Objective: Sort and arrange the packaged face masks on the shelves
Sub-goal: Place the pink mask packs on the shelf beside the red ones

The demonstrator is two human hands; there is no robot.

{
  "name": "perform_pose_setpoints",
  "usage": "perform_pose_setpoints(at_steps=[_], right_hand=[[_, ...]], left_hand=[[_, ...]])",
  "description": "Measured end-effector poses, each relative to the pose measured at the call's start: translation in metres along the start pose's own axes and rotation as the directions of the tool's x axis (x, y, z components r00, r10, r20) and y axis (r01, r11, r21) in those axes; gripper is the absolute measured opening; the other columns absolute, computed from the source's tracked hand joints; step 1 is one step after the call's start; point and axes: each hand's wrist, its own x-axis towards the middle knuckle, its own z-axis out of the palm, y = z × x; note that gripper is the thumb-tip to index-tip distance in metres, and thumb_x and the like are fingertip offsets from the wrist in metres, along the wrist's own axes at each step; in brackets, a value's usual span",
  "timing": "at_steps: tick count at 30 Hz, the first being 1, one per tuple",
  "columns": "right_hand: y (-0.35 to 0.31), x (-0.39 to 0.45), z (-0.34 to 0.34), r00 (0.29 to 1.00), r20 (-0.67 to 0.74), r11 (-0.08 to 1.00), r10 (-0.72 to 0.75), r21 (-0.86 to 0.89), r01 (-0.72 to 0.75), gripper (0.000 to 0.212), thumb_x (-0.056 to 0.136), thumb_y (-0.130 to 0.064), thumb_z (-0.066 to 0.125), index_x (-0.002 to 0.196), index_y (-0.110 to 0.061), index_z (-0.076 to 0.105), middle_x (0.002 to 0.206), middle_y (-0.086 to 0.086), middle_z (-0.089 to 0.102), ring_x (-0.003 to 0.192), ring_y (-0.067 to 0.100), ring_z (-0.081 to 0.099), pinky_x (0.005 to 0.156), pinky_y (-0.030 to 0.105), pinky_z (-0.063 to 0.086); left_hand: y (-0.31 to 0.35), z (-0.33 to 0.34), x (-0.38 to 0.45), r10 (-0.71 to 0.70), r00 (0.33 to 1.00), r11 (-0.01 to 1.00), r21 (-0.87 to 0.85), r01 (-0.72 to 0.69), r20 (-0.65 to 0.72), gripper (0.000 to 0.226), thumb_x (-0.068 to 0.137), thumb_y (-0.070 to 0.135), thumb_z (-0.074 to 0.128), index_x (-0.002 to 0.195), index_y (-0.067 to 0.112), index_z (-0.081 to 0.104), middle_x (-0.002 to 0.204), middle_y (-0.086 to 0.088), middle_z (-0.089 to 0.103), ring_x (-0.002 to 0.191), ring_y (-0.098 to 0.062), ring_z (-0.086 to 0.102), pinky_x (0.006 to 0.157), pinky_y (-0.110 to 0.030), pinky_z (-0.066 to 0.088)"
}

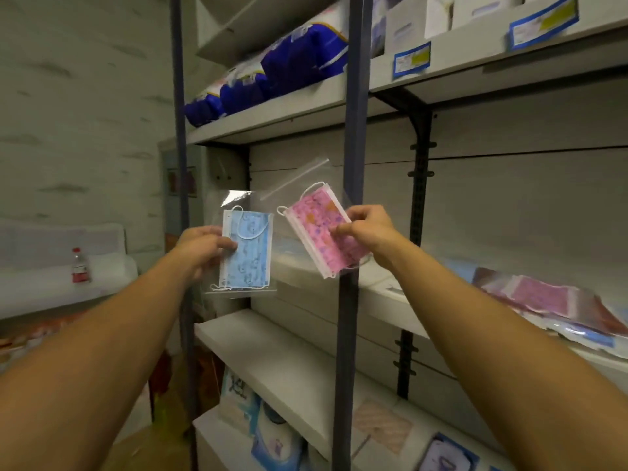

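Two clear zip bags of face masks are held up in front of the shelving in the head view, one in each hand. The left hand (200, 244) pinches the blue mask pack (246, 251) at its left edge, thumb on the front, so the pack hangs roughly upright. The right hand (365, 229) pinches the pink mask pack (326, 229) at its right side, fingers curled round it; this pack is tilted, its top leaning left. The two packs are near each other but apart, both in front of the dark upright post (353, 164) and above the white middle shelf (384, 294). On that shelf, to the right, lies a pile of packaged masks (543, 297), pink ones on top and a blue one below. The top shelf carries blue-and-white bagged packs (299, 59). The lower shelf (289, 362) is white, with boxed goods (272, 433) beneath. Far left, a red-labelled bottle (80, 266) stands on a pale surface
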Motion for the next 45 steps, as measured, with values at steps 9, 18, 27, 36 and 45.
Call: perform_pose_setpoints(at_steps=[9,18,27,36,45], right_hand=[[0.005,0.045,0.098,0.996,-0.018,0.997,0.082,0.010,-0.082,0.025,0.081,-0.004,0.081,0.103,-0.006,0.069,0.095,0.003,0.070,0.084,0.017,0.067,0.056,0.024,0.050],[0.032,0.079,0.179,0.982,-0.059,0.978,0.178,0.124,-0.169,0.024,0.083,-0.009,0.081,0.103,-0.008,0.067,0.101,0.007,0.072,0.083,0.020,0.071,0.060,0.029,0.057],[0.028,0.140,0.220,0.991,-0.065,0.987,0.113,0.118,-0.105,0.016,0.085,-0.011,0.079,0.092,-0.016,0.066,0.096,0.002,0.072,0.084,0.019,0.071,0.077,0.037,0.061],[0.040,0.232,0.243,0.992,-0.053,0.989,0.113,0.103,-0.108,0.018,0.085,-0.002,0.075,0.095,-0.012,0.064,0.105,0.006,0.069,0.099,0.026,0.067,0.082,0.040,0.058],[0.068,0.305,0.254,0.991,-0.072,0.986,0.113,0.130,-0.103,0.016,0.088,-0.003,0.073,0.095,-0.013,0.063,0.093,0.000,0.066,0.078,0.011,0.063,0.056,0.023,0.048]], left_hand=[[-0.013,-0.074,0.057,0.052,0.998,0.998,0.019,-0.052,-0.028,0.022,0.087,-0.007,0.069,0.104,0.006,0.067,0.102,-0.014,0.073,0.089,-0.030,0.074,0.066,-0.038,0.060],[-0.051,-0.121,0.112,0.096,0.988,0.995,0.020,-0.095,-0.121,0.015,0.087,-0.003,0.071,0.095,0.009,0.067,0.098,-0.010,0.073,0.087,-0.028,0.073,0.067,-0.040,0.060],[-0.064,-0.127,0.184,0.122,0.973,0.992,-0.010,-0.126,-0.195,0.017,0.090,0.001,0.070,0.104,0.010,0.067,0.097,-0.005,0.072,0.084,-0.022,0.071,0.059,-0.034,0.057],[-0.060,-0.113,0.282,0.125,0.978,0.992,0.000,-0.127,-0.166,0.015,0.090,0.002,0.070,0.099,0.013,0.065,0.099,-0.007,0.072,0.084,-0.025,0.071,0.057,-0.034,0.057],[-0.061,-0.096,0.371,0.149,0.982,0.989,0.015,-0.148,-0.114,0.017,0.090,0.005,0.072,0.103,0.014,0.066,0.104,-0.009,0.073,0.093,-0.030,0.073,0.075,-0.051,0.063]])
